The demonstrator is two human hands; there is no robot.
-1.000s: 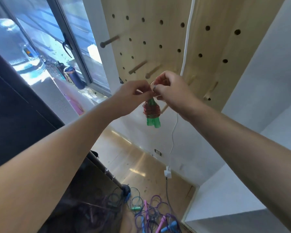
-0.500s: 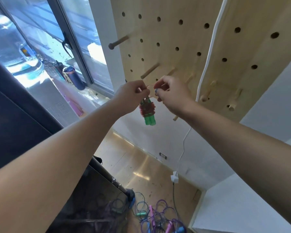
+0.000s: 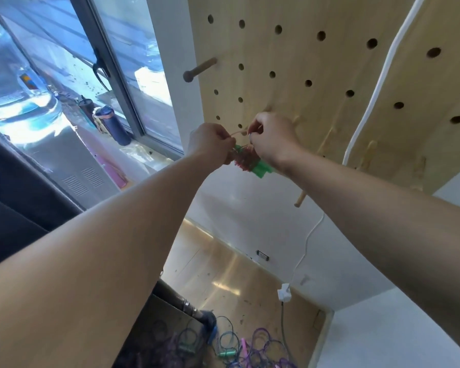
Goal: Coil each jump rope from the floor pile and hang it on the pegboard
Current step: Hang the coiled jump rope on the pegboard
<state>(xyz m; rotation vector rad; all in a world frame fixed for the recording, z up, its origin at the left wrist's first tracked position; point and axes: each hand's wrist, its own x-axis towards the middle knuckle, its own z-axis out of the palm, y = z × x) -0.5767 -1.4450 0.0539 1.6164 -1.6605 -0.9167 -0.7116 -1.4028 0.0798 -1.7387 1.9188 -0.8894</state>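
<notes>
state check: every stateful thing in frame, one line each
left hand: pinching the band, fingers curled
right hand: pinching the band's other end
rubber band: stretched between both hands
red jump rope: coiled, held up, not yet hung
long peg: in pegboard, bare
floor ropes: loose pile, uncoiled
window: appears closed

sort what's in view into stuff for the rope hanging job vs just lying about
For the job: coiled red rope with green handles, held by left hand and right hand; pegboard; floor pile of ropes.

Lying about: dark bottle on the windowsill, white cable.
</notes>
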